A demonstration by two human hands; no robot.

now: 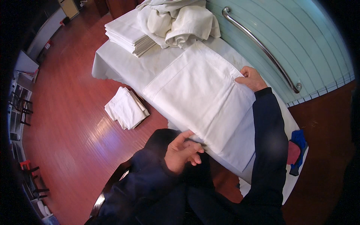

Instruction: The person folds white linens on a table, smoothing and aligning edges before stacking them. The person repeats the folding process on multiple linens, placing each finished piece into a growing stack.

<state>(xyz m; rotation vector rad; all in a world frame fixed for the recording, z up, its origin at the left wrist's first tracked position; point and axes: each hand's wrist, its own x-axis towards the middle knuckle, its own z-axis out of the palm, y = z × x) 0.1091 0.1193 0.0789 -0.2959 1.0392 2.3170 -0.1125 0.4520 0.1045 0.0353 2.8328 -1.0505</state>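
A white cloth (194, 92), partly folded, lies on a table spread with a white tablecloth (112, 62). My right hand (251, 78) pinches its far right edge between thumb and fingers. At the near edge of the cloth is my left hand (184, 152), palm up with fingers loosely curled and apart; its index fingertip is by the cloth's edge, and whether they touch I cannot tell. Behind, a stack of folded white cloths (126, 33) sits at the table's far left corner, beside a crumpled heap of white cloths (180, 22).
Folded white cloths (128, 108) rest low to the left of the table. A glass panel with a metal handle (261, 47) borders the right side. Blue (299, 143) and red (293, 152) fabric lies at the near right table edge. Chairs (25, 108) stand far left.
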